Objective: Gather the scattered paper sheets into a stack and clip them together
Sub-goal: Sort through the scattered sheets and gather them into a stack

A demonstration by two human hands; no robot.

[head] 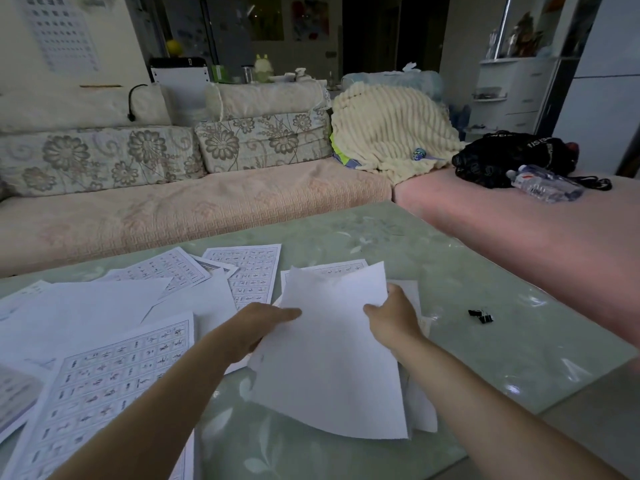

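A loose bundle of white paper sheets [329, 358] is lifted a little above the green glass table [502, 341], blank side up. My left hand [258, 327] grips its left edge, thumb on top. Along the bundle's right edge my right hand [394, 318] holds it the same way. Several more sheets lie scattered to the left: a printed grid sheet [114, 386] in front, blank sheets [86, 313] behind it, printed ones [249, 268] farther back. Two black binder clips [481, 316] lie on the table right of my right hand.
A beige sofa [190, 209] runs along the table's far side with floral cushions [97, 157] and a cream blanket [391, 133]. On the pink seat [519, 230] at the right lie a black bag [512, 157] and a plastic bottle [543, 183].
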